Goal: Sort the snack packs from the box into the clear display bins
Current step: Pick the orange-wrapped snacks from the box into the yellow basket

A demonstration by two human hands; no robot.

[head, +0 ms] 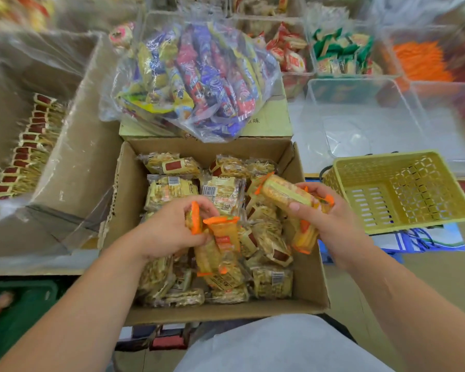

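Observation:
An open cardboard box [310, 288] in front of me holds several beige snack packs with dark red labels [271, 284]. My left hand [169, 232] is over the box, shut on orange-edged cracker packs [220, 237]. My right hand [325, 216] is at the box's right side, shut on more orange-edged cracker packs [285, 191], one lying across its fingers and another hanging below. An empty clear display bin [360, 87] stands at the back right, behind a yellow basket. Other clear bins behind hold red packs [287, 55], green packs [341, 52] and orange packs [419, 60].
A yellow slotted basket [387, 167] sits empty right of the box. A clear bag of colourful snack sticks [196, 81] lies on a closed carton behind the box. At the left, a large plastic-lined carton [73, 162] holds a row of red-labelled packs [24, 154].

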